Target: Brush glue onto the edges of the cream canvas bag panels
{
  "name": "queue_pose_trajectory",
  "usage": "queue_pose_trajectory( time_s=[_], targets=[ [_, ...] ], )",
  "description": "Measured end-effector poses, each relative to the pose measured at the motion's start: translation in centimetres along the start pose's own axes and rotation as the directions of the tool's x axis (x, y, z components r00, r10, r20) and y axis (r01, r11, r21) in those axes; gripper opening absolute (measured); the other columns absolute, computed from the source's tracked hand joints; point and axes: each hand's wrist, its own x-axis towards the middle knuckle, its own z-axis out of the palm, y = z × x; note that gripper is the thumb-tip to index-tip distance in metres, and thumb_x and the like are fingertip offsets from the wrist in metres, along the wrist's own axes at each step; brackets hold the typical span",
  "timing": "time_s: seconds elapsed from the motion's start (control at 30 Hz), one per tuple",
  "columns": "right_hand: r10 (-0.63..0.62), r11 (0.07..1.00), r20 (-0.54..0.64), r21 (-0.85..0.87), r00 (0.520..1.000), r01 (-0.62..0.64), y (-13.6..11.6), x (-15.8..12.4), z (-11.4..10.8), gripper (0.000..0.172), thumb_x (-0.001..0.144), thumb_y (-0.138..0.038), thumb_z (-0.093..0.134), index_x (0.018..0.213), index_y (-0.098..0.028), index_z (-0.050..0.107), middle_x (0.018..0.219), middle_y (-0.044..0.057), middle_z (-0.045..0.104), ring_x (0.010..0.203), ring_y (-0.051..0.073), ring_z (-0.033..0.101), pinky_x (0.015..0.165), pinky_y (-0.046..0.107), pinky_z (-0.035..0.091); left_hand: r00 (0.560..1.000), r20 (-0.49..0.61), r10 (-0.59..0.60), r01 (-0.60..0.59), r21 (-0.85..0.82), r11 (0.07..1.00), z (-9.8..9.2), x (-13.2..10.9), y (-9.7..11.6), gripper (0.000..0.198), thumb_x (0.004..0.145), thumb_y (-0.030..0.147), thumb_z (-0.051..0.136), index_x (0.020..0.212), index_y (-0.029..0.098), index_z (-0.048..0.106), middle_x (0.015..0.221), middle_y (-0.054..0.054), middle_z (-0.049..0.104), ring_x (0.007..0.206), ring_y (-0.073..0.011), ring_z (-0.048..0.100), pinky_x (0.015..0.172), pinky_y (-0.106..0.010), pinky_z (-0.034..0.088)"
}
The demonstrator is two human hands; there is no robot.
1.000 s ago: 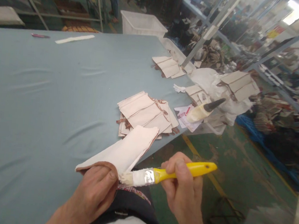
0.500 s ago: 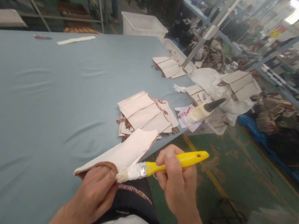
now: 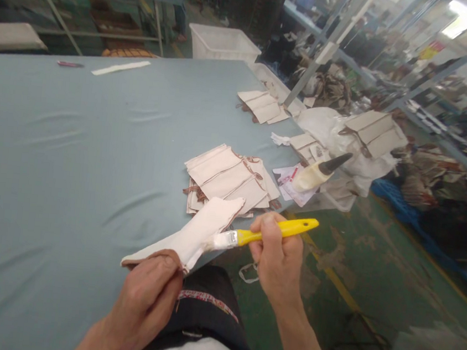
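brush [image 3: 244, 237] moved up along edge of piece [image 3: 200, 226], away from left hand [image 3: 149, 286]; left fingers clamped on piece's near end; right hand [image 3: 278, 257], fingers clamped round brush; piece at table [image 3: 96, 133] edge, before stack [image 3: 227, 171]; bin [image 3: 225, 52] beyond table.

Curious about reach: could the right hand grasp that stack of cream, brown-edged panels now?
Probably not without freeing its grip: the right hand holds a yellow-handled brush. The stack lies close, partly hidden behind the cream panel in the left hand.
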Motion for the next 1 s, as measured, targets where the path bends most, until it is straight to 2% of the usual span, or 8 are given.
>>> queue_pose_trajectory(
  time_s=[0.07,0.13,0.2,0.37,0.47,0.7,0.83,1.0],
  targets=[
    [-0.061,0.998,-0.078,0.002,0.995,0.062,-0.1,-0.1,-0.4,0.044,0.105,-0.05,0.064,0.072,-0.021,0.061,0.047,-0.01,0.04,0.035,0.007,0.034,0.034,0.017,0.023,0.979,0.031,-0.199,0.201,-0.075,0.977,-0.4,0.5,0.3,0.033,0.103,0.007,0.051,0.075,0.023,0.051,0.065,0.006,0.053,0.056,-0.0106,0.052,0.057,-0.021,0.041],
    [-0.124,0.991,-0.125,0.032,0.984,0.129,-0.6,-0.8,-0.8,0.042,0.107,-0.046,0.065,0.074,-0.021,0.062,0.047,-0.01,0.043,0.034,0.006,0.035,0.035,0.016,0.025,0.9,0.105,-0.423,0.436,-0.181,0.882,-0.9,1.0,0.3,0.033,0.107,0.023,0.054,0.074,0.022,0.057,0.072,0.003,0.057,0.062,-0.0123,0.056,0.059,-0.02,0.045],
    [-0.162,0.981,-0.105,0.091,0.981,0.172,-1.2,-1.5,-0.6,0.04,0.109,-0.044,0.064,0.076,-0.021,0.064,0.047,-0.01,0.044,0.034,0.006,0.035,0.036,0.015,0.028,0.805,0.209,-0.556,0.593,-0.318,0.739,-1.5,1.4,0.1,0.033,0.107,0.039,0.058,0.08,0.021,0.064,0.081,0.0,0.061,0.07,-0.0151,0.058,0.062,-0.022,0.049],
    [-0.291,0.951,0.035,0.116,0.956,0.285,-0.6,-1.1,1.5,0.04,0.11,-0.048,0.062,0.08,-0.022,0.065,0.048,-0.011,0.044,0.033,0.006,0.035,0.035,0.017,0.027,0.626,0.518,-0.582,0.771,-0.525,0.361,-2.3,1.7,-0.1,0.037,0.096,0.056,0.077,0.105,0.02,0.075,0.086,-0.002,0.066,0.076,-0.0188,0.061,0.064,-0.024,0.051],
    [-0.384,0.923,0.063,0.014,0.921,0.383,1.0,-0.2,2.1,0.04,0.112,-0.049,0.057,0.083,-0.022,0.066,0.051,-0.01,0.045,0.035,0.008,0.037,0.037,0.02,0.032,0.597,0.586,-0.549,0.787,-0.561,0.257,-2.3,1.9,0.3,0.045,0.09,0.055,0.086,0.117,0.021,0.077,0.089,-0.003,0.071,0.083,-0.0208,0.065,0.071,-0.026,0.056],
    [-0.597,0.774,0.086,-0.203,0.798,0.6,0.9,-1.5,0.4,0.033,0.111,-0.042,0.056,0.085,-0.026,0.067,0.054,-0.006,0.053,0.042,0.013,0.05,0.049,0.028,0.046,0.488,0.64,-0.593,0.827,-0.556,0.081,-2.4,2.7,0.6,0.052,0.073,0.058,0.097,0.096,0.014,0.08,0.075,-0.003,0.068,0.061,-0.0139,0.059,0.056,-0.021,0.047],
    [-0.669,0.712,0.185,-0.119,0.72,0.692,-0.5,-1.4,1.3,0.035,0.114,-0.036,0.051,0.083,-0.026,0.064,0.053,-0.006,0.057,0.04,0.011,0.05,0.047,0.026,0.044,0.479,0.651,-0.589,0.823,-0.567,0.043,-2.7,3.1,0.8,0.056,0.068,0.061,0.101,0.09,0.014,0.081,0.073,-0.004,0.07,0.061,-0.0142,0.061,0.055,-0.02,0.048],
    [-0.685,0.642,0.257,-0.23,0.682,0.731,0.3,0.6,2.2,0.027,0.109,-0.024,0.054,0.084,-0.024,0.064,0.063,-0.003,0.069,0.05,0.012,0.061,0.052,0.025,0.048,0.466,0.657,-0.593,0.823,-0.567,0.018,-2.8,3.6,0.9,0.047,0.069,0.053,0.101,0.09,0.014,0.083,0.07,-0.003,0.071,0.063,-0.0156,0.063,0.057,-0.021,0.052]
  ],
)
